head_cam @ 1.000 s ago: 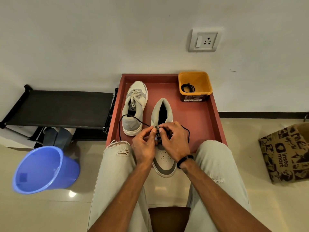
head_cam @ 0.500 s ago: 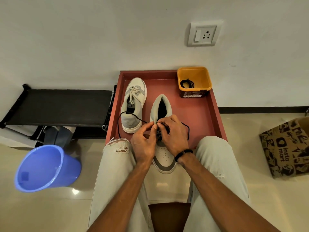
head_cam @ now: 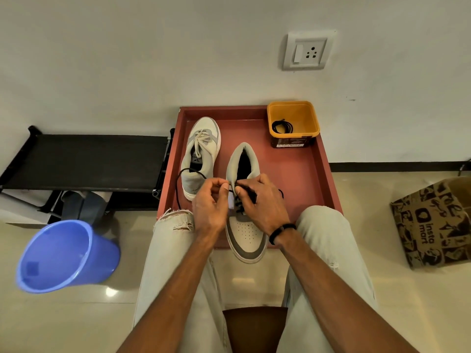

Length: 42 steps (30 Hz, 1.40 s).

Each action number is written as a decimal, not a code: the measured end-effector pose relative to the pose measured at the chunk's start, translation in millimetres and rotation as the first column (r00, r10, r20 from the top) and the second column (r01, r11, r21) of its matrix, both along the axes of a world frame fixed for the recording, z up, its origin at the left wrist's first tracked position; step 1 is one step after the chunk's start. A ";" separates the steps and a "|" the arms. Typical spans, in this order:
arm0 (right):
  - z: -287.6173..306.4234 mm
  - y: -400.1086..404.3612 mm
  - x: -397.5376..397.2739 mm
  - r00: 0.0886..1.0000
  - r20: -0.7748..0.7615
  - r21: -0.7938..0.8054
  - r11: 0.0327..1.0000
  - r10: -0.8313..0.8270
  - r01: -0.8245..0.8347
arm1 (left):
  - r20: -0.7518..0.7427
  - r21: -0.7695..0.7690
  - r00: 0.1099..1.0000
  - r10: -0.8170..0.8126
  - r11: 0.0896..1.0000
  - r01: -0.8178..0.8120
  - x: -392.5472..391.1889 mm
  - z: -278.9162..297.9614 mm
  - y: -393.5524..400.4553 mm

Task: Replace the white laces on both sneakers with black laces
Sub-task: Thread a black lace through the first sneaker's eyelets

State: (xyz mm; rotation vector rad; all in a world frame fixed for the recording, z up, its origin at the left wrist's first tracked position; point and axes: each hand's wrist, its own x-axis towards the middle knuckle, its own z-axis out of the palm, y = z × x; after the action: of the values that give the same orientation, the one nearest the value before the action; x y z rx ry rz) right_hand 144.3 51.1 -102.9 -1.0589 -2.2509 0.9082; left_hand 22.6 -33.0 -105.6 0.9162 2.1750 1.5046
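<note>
Tray (head_cam: 316, 174), hand-hidden lace (head_cam: 190, 171) eyelets

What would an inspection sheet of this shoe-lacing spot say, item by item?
Surface: red tray on a tiled floor.
Job's things: near sneaker partly laced with black lace; far sneaker has white laces; spare black lace in orange tub.
Clutter: blue bucket, printed paper bag.
Hands: left hand and right hand both pinch the black lace.
Cables: nothing seen.
Surroundings: black rack, wall socket.
</note>
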 end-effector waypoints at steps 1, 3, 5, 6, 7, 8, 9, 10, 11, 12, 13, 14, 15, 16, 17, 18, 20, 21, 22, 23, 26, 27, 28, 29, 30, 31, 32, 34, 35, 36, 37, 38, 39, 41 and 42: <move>1.5 1.5 2.7 1.000 0.021 0.013 1.000 -0.002 0.002 | -0.016 -0.009 1.000 0.007 1.000 -0.007 -5.0 2.3 -0.5; 3.7 4.9 9.0 0.998 0.070 0.035 0.999 -0.005 0.003 | 0.037 0.007 0.999 0.040 0.999 -0.040 -15.7 7.4 -3.8; 5.8 6.9 14.7 0.993 0.120 0.036 0.999 0.005 -0.009 | 0.136 0.076 0.988 0.079 0.993 -0.090 -26.3 15.6 -8.1; 6.9 6.9 16.6 0.990 0.138 0.035 0.999 0.011 -0.016 | 0.177 0.111 0.978 0.107 0.986 -0.128 -31.1 20.9 -10.0; 7.7 6.8 18.1 0.989 0.149 0.033 0.999 0.015 -0.020 | 0.223 0.140 0.964 0.143 0.974 -0.177 -36.6 25.4 -11.1; 8.1 6.7 19.4 0.988 0.152 0.030 0.999 0.017 -0.021 | 0.279 0.163 0.942 0.185 0.958 -0.236 -41.7 29.9 -11.7; 7.6 7.0 20.1 0.989 0.146 0.023 1.000 0.018 -0.021 | 0.336 0.177 0.913 0.231 0.937 -0.302 -46.8 33.4 -12.2; 7.1 7.2 20.8 0.990 0.140 0.012 1.000 0.021 -0.023 | 0.394 0.184 0.877 0.274 0.912 -0.367 -52.3 35.6 -12.7; 7.1 7.4 21.3 0.991 0.131 0.005 1.000 0.025 -0.025 | 0.452 0.193 0.837 0.309 0.882 -0.430 -57.6 38.3 -13.7; 6.3 7.8 21.8 0.991 0.128 0.001 1.000 0.027 -0.028 | 0.513 0.202 0.790 0.335 0.848 -0.491 -62.5 40.9 -14.9; 5.8 8.5 22.6 0.991 0.127 -0.001 1.000 0.029 -0.029 | 0.579 0.210 0.735 0.353 0.806 -0.553 -67.1 44.4 -15.7; 6.1 8.9 23.6 0.991 0.130 -0.006 0.999 0.032 -0.031 | 0.638 0.209 0.675 0.371 0.760 -0.616 -71.7 48.6 -17.2; 5.8 9.4 24.6 0.990 0.133 -0.012 0.999 0.037 -0.036 | 0.680 0.200 0.617 0.395 0.711 -0.675 -76.5 52.1 -18.6; 6.0 10.0 26.0 0.990 0.133 -0.017 0.999 0.042 -0.040 | 0.703 0.193 0.570 0.425 0.658 -0.728 -81.9 55.7 -20.0; 6.1 10.8 27.4 0.990 0.133 -0.019 0.999 0.047 -0.044 | 0.714 0.196 0.533 0.454 0.602 -0.774 -88.4 58.3 -21.3; 6.0 11.5 28.4 0.989 0.135 -0.019 0.999 0.051 -0.049 | 0.716 0.205 0.505 0.481 0.546 -0.812 -95.2 60.8 -22.9; 7.1 11.2 29.5 0.989 0.137 -0.024 0.998 0.059 -0.056 | 0.696 0.214 0.480 0.535 0.483 -0.849 -107.9 63.9 -25.2; 7.8 10.6 29.9 0.989 0.138 -0.026 0.998 0.058 -0.055 | 0.656 0.217 0.501 0.564 0.496 -0.841 -111.7 63.8 -25.7; 8.4 9.7 30.0 0.988 0.142 -0.028 0.998 0.056 -0.052 | 0.588 0.223 0.551 0.593 0.536 -0.815 -112.3 62.6 -25.5; 9.1 8.9 29.9 0.988 0.144 -0.034 0.998 0.052 -0.048 | 0.485 0.229 0.621 0.617 0.595 -0.770 -110.0 61.1 -25.0; 10.4 7.5 29.3 0.990 0.140 -0.062 0.998 0.036 -0.028 | 0.043 0.222 0.833 0.551 0.808 -0.546 -85.0 55.9 -25.0; 10.6 7.6 29.2 0.989 0.142 -0.065 0.998 0.036 -0.027 | -0.084 0.210 0.883 0.462 0.874 -0.437 -73.6 54.0 -25.4; 10.8 7.8 29.0 0.988 0.147 -0.063 0.998 0.037 -0.028 | -0.204 0.166 0.917 0.343 0.935 -0.313 -62.9 50.1 -25.9; 10.8 7.7 29.1 0.987 0.153 -0.063 0.998 0.041 -0.031 | -0.330 0.075 0.924 0.192 0.981 -0.178 -53.4 44.3 -26.1; 10.8 7.4 28.9 0.987 0.157 -0.064 0.997 0.044 -0.034 | -0.438 -0.048 0.899 0.010 0.998 -0.035 -44.1 38.5 -26.5; 10.6 7.0 28.9 0.986 0.158 -0.064 0.997 0.045 -0.035 | -0.514 -0.161 0.842 -0.163 0.983 0.091 -36.3 31.7 -26.8; 10.5 6.4 28.9 0.986 0.159 -0.065 0.997 0.045 -0.035 | -0.566 -0.239 0.773 -0.286 0.955 0.178 -30.9 24.7 -26.6; 10.7 5.7 28.8 0.986 0.159 -0.065 0.997 0.045 -0.035 | -0.598 -0.291 0.723 -0.346 0.934 0.206 -27.2 18.7 -23.6; 10.7 5.6 28.6 0.986 0.159 -0.066 0.997 0.046 -0.036 | -0.585 -0.292 0.743 -0.325 0.939 0.181 -28.1 19.4 -21.4; 10.5 5.5 29.1 0.986 0.162 -0.068 0.997 0.048 -0.037 | -0.568 -0.290 0.763 -0.308 0.943 0.165 -29.2 20.3 -18.9; 10.0 5.3 29.2 0.985 0.166 -0.072 0.997 0.049 -0.038 | -0.558 -0.301 0.770 -0.310 0.940 0.160 -31.0 20.9 -16.7; 10.1 5.2 29.5 0.984 0.169 -0.077 0.996 0.049 -0.036 | -0.562 -0.320 0.761 -0.324 0.933 0.161 -32.3 20.9 -14.4; 10.2 5.3 29.8 0.985 0.168 -0.082 0.996 0.047 -0.034 | -0.570 -0.336 0.749 -0.339 0.927 0.163 -32.4 21.8 -13.0; 10.3 5.5 29.9 0.986 0.162 -0.086 0.996 0.043 -0.029 | -0.570 -0.324 0.750 -0.336 0.930 0.171 -31.4 22.4 -12.0; 10.1 5.5 29.8 0.986 0.161 -0.089 0.996 0.041 -0.027 | -0.557 -0.300 0.767 -0.319 0.938 0.172 -31.1 23.0 -12.0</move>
State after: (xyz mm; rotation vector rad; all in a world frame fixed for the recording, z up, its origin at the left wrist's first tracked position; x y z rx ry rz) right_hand 174.2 56.6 -92.8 -1.1747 -2.3875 0.9729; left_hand -8.6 -45.0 -82.5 1.6971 2.4339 0.8682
